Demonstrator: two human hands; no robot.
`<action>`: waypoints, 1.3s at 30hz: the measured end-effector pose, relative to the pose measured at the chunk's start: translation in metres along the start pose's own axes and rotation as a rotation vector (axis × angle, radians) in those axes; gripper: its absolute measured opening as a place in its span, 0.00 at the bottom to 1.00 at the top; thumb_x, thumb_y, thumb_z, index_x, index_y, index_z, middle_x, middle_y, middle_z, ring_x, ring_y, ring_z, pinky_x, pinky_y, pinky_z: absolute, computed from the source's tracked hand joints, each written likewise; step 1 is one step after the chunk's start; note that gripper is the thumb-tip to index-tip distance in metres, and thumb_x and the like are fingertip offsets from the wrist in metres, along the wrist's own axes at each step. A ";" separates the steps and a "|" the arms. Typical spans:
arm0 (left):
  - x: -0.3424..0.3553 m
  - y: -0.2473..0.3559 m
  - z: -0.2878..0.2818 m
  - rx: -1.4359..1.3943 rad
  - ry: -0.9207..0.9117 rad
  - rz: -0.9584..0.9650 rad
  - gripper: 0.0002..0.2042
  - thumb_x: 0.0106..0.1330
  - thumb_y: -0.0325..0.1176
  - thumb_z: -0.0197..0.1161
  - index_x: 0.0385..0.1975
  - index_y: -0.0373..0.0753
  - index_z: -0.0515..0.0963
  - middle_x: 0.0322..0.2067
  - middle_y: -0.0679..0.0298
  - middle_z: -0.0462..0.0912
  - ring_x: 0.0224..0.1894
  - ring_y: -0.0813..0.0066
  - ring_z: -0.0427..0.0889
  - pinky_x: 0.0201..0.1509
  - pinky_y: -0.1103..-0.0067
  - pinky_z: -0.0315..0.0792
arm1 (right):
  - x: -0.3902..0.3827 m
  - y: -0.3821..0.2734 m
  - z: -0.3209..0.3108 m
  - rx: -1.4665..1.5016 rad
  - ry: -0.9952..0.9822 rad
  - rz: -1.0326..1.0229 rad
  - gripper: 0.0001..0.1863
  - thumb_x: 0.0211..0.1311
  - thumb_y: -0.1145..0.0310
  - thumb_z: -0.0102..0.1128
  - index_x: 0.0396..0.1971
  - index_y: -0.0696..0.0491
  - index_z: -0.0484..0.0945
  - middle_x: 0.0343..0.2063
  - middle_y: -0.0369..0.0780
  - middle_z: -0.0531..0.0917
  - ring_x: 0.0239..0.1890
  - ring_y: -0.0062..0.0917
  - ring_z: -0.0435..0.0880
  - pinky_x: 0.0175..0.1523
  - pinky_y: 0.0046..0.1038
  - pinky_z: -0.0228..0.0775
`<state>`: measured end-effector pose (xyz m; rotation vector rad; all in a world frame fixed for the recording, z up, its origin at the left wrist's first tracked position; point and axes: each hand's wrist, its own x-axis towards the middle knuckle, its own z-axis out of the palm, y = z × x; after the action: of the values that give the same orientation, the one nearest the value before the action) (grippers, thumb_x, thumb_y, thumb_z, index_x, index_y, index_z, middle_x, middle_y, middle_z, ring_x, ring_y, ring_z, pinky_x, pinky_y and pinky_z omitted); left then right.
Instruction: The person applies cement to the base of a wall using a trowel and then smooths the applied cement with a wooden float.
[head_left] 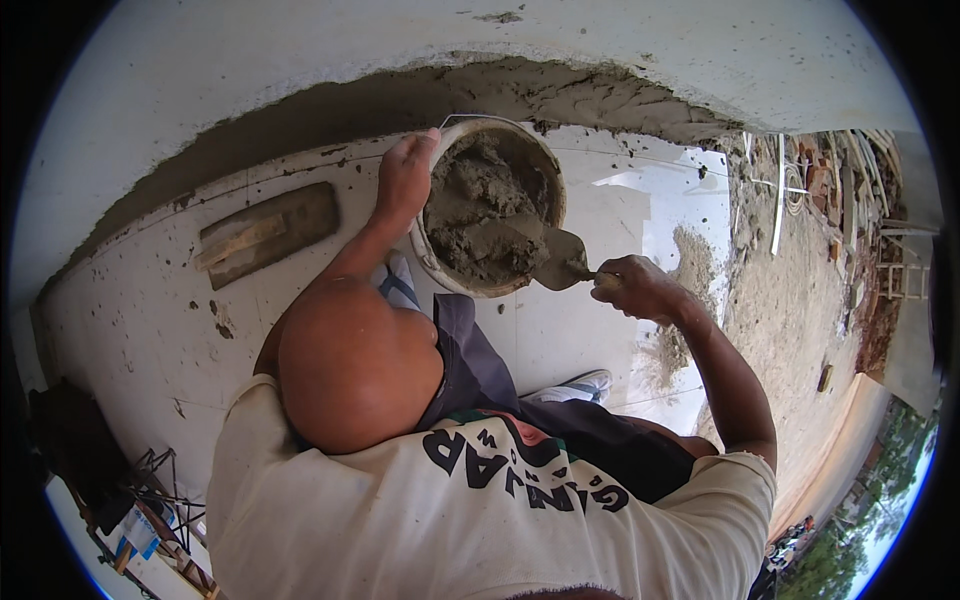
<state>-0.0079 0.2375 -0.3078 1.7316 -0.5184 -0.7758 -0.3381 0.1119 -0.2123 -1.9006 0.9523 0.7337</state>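
A bucket [428, 255] of wet grey mortar [485, 190] stands in front of me, close to the wall, tilted a little. My left hand [405, 178] grips its left rim, the thumb side near the thin wire handle. In my right hand [640, 290] is a trowel [564, 262], held by its handle. The blade crosses the bucket's right front rim, and its tip reaches into the mortar. To the left, a mortar-smeared plastering float [310, 215] with a wooden grip lies on the tiles.
A band of fresh mortar [380, 105] runs along the base of the white wall [300, 50]. White floor tiles [130, 290] carry mortar spatters. Bare ground [770, 310] lies to the right, with timber and rubble [840, 180] beyond. My sandalled feet are near the bucket.
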 end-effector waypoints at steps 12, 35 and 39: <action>0.015 -0.032 -0.045 -0.076 0.015 -0.122 0.24 0.75 0.49 0.56 0.54 0.31 0.80 0.47 0.60 0.84 0.49 0.71 0.79 0.57 0.76 0.69 | -0.002 0.002 0.021 0.087 0.089 -0.200 0.19 0.61 0.59 0.66 0.45 0.58 0.83 0.28 0.47 0.85 0.29 0.35 0.84 0.39 0.37 0.76; 0.010 -0.029 -0.043 -0.204 0.035 -0.154 0.22 0.76 0.45 0.56 0.53 0.28 0.80 0.47 0.58 0.84 0.50 0.72 0.78 0.60 0.75 0.68 | 0.009 -0.026 0.043 0.170 0.395 -0.459 0.20 0.61 0.63 0.69 0.52 0.53 0.81 0.38 0.47 0.86 0.36 0.42 0.86 0.44 0.39 0.78; -0.001 -0.008 -0.037 -0.239 -0.021 -0.133 0.21 0.76 0.45 0.56 0.48 0.29 0.82 0.42 0.61 0.84 0.46 0.75 0.78 0.56 0.77 0.69 | -0.012 -0.017 0.005 -0.087 0.129 -0.208 0.18 0.59 0.61 0.69 0.45 0.56 0.84 0.27 0.48 0.86 0.28 0.39 0.87 0.40 0.40 0.78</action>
<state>0.0178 0.2650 -0.3091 1.5474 -0.3124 -0.9126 -0.3309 0.1260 -0.1977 -2.1074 0.7959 0.5424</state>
